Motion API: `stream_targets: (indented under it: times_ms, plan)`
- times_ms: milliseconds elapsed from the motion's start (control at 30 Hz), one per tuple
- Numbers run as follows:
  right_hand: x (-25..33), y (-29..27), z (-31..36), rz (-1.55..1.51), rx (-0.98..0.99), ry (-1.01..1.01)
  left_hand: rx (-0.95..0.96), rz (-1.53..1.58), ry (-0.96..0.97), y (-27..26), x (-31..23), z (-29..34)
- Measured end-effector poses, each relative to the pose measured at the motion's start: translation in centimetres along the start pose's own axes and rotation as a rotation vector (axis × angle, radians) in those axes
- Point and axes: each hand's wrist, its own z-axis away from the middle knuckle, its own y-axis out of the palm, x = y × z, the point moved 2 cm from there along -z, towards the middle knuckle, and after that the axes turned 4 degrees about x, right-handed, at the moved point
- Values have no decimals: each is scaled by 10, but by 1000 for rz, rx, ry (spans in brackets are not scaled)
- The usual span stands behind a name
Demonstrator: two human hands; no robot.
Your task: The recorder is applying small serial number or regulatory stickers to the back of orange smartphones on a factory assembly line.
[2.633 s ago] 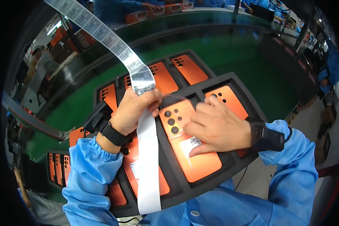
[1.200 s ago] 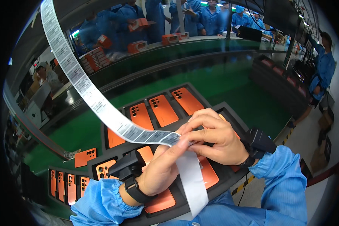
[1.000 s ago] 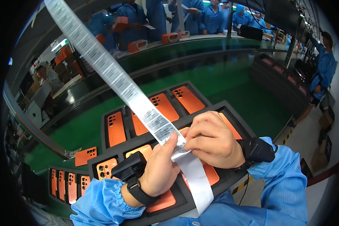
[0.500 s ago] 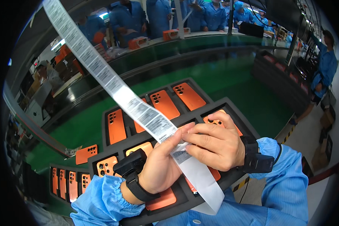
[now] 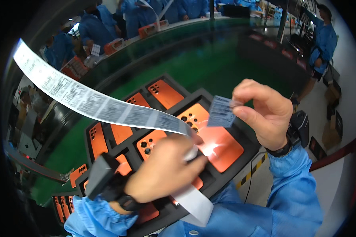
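Note:
My right hand (image 5: 267, 112) is raised over the tray's right side, pinching a single printed label (image 5: 220, 112) by its edge between thumb and finger. The label hangs apart from the strip. My left hand (image 5: 162, 168), slightly blurred, grips a long strip of printed labels (image 5: 110, 111). The strip curves up to the far left, and its bare white tail (image 5: 194, 205) hangs below that hand. Beneath both hands lies a dark foam tray (image 5: 247, 152) with orange phones in its slots. The nearest phone (image 5: 223, 154), camera side up, lies under the label and shines with reflected light.
Another tray (image 5: 162, 81) with orange phones adjoins at the far side, over a green surface (image 5: 225, 75). More orange phones (image 5: 63, 207) stand in a tray at lower left. People in blue coats (image 5: 97, 25) work along the far bench. One person (image 5: 324, 39) stands at right.
My right hand has moved up and right, away from my left, with a label now separate from the strip. The strip swings lower at left, and the view has shifted.

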Motion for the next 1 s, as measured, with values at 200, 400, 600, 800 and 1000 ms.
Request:
stream_targets:
  times_ms: [200, 400, 600, 800, 1000]
  plan:
    - [-18, -27, 19, 54, -28, 50, 252, -198, 82, 47, 2, -34]
    - [-29, -36, 23, -15, -44, 118, 363, -260, 118, 55, 3, -44]
    - [-44, -33, 26, -84, -61, 188, 474, -243, 82, 55, 5, -52]
    - [-50, -33, 33, -78, -70, 231, 330, -266, 213, 64, 0, -36]
    - [-55, -29, 36, -107, -98, 279, 483, -325, 188, 53, -2, -47]
